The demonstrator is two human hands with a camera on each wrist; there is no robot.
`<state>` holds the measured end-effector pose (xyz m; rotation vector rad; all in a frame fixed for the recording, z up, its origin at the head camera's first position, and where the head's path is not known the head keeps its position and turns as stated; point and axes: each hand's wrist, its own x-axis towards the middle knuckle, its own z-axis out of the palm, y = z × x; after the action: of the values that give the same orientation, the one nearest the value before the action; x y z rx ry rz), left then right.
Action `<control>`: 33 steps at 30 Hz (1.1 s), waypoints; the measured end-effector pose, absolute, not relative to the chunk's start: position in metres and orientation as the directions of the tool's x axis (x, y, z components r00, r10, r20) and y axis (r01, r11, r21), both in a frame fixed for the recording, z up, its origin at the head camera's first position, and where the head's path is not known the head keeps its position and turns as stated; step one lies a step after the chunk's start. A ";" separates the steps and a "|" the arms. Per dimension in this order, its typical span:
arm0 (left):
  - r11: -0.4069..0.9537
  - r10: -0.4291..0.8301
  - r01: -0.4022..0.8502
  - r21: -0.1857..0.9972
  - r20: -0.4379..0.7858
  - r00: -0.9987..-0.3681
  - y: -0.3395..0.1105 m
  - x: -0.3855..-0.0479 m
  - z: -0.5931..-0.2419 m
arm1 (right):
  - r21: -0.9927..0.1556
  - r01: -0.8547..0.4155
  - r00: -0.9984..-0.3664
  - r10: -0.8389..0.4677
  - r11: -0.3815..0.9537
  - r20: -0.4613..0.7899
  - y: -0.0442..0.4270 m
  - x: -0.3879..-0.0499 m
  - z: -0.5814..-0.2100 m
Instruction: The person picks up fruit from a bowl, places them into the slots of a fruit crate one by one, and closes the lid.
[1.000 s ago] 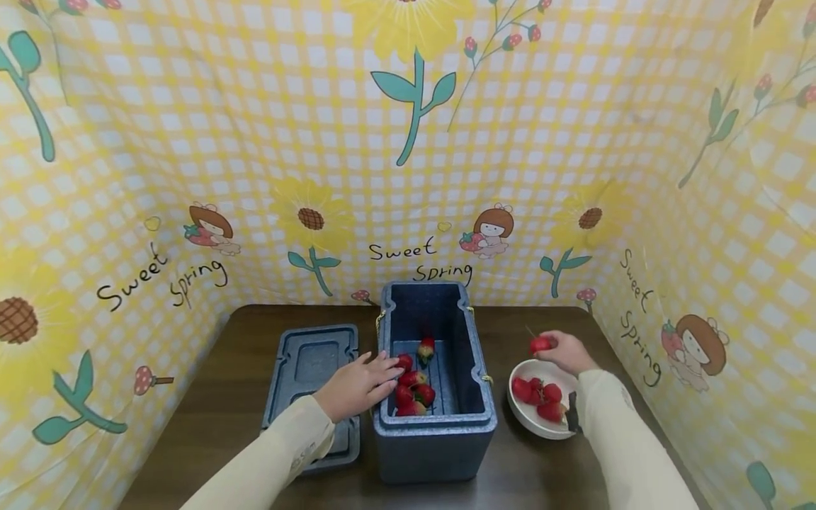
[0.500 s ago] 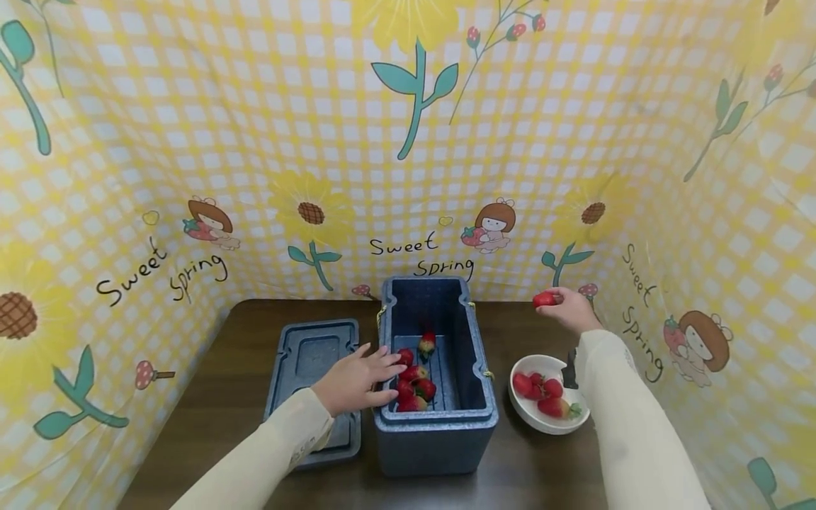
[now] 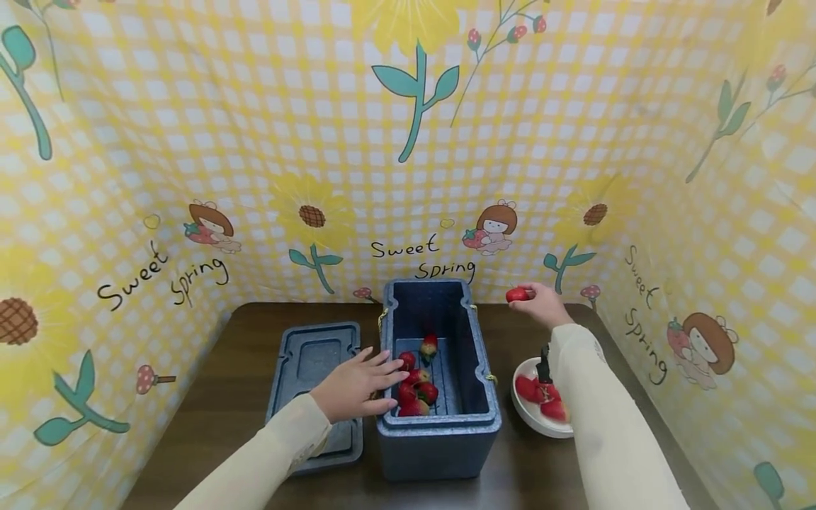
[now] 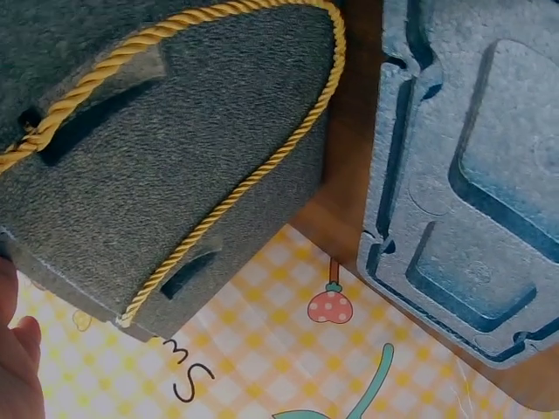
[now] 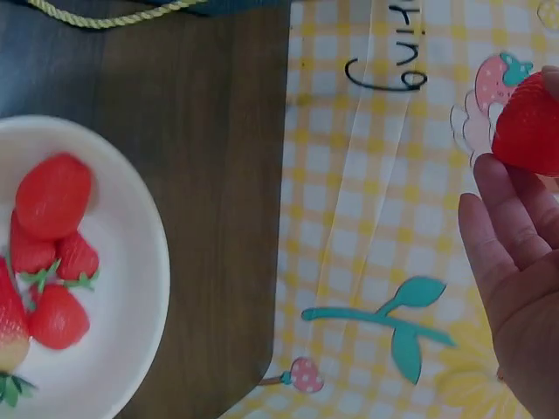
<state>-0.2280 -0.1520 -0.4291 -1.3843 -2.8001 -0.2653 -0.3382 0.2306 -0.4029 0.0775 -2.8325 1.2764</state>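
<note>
My right hand (image 3: 540, 304) pinches a red strawberry (image 3: 518, 294) in the air above the table's back right part. In the right wrist view the same strawberry (image 5: 531, 127) sits between thumb and fingers. My left hand (image 3: 357, 386) rests with spread fingers on the left rim of a blue foam box (image 3: 440, 423). Several strawberries (image 3: 417, 389) lie inside the box along its left wall, and one (image 3: 429, 345) lies farther back. A white bowl (image 5: 144, 262) holding several more strawberries (image 5: 54, 196) stands right of the box, partly hidden by my right forearm in the head view.
The box's blue lid (image 3: 316, 354) lies flat on the brown wooden table (image 3: 210, 397), left of the box. A yellow rope (image 4: 240, 188) hangs on the box's side. Yellow checked cloth (image 3: 408, 177) encloses the table at the back and sides.
My right hand has lifted the strawberry up from above the bowl, away toward the back, then leftward toward the box. My left hand has stayed at the box rim.
</note>
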 end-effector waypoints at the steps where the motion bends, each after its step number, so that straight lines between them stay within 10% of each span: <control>1: 0.596 0.789 0.791 0.137 0.080 -0.609 -0.152 -0.228 -0.430 | -0.753 -0.064 -0.998 -0.035 0.654 0.054 0.226 -0.339 -0.403; 12: 0.571 0.813 0.820 0.041 0.109 -0.572 -0.154 -0.228 -0.432 | -0.779 -0.128 -0.992 -0.096 0.614 0.087 0.182 -0.351 -0.398; 23: 0.494 0.784 0.869 0.022 0.421 -0.456 -0.153 -0.231 -0.461 | -0.768 -0.175 -0.981 -0.179 0.616 0.080 0.151 -0.358 -0.393; 33: 0.527 0.780 0.848 0.058 0.364 -0.510 -0.153 -0.230 -0.454 | -0.776 -0.140 -0.979 -0.201 0.615 0.016 0.133 -0.362 -0.385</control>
<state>-0.2300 -0.1525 -0.4542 -1.3587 -2.4768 -0.3313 -0.3623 0.1325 -0.3849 0.3053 -2.8879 1.3769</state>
